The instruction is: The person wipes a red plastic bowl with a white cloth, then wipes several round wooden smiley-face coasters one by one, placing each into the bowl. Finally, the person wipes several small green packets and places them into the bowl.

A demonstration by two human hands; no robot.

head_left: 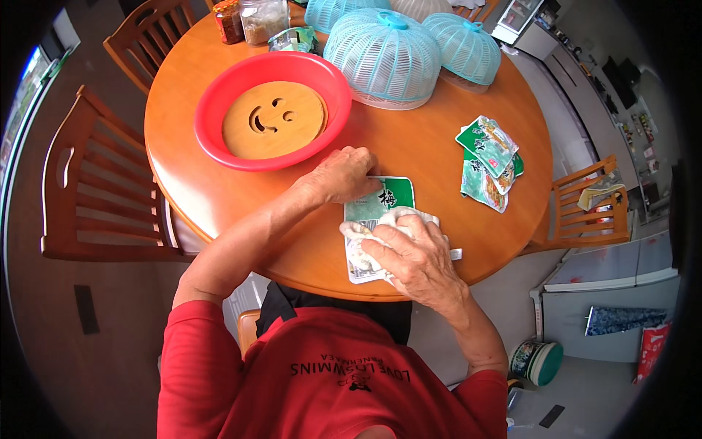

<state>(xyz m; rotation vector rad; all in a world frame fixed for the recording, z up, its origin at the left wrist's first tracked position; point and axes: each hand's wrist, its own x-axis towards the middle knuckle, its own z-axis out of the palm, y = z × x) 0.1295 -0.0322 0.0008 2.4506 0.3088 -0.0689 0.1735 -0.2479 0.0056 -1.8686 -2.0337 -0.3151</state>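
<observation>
A green and white flat food packet (395,192) lies on the round wooden table in front of me. My left hand (344,174) is at its upper left corner, fingers curled and pressed down on the edge. Over the lower half of the packet, my right hand (413,256) grips a crumpled white cloth (358,233), which touches the packet's surface. The cloth and hand hide much of that lower half. Several similar packets (488,157) lie in an overlapping pile to the right.
A red basin (212,143) holding a round wooden board (270,139) with a smiling face stands at the left. Blue mesh food covers (384,55) and jars (263,20) stand at the far side of the table (439,139). Wooden chairs (110,175) surround it.
</observation>
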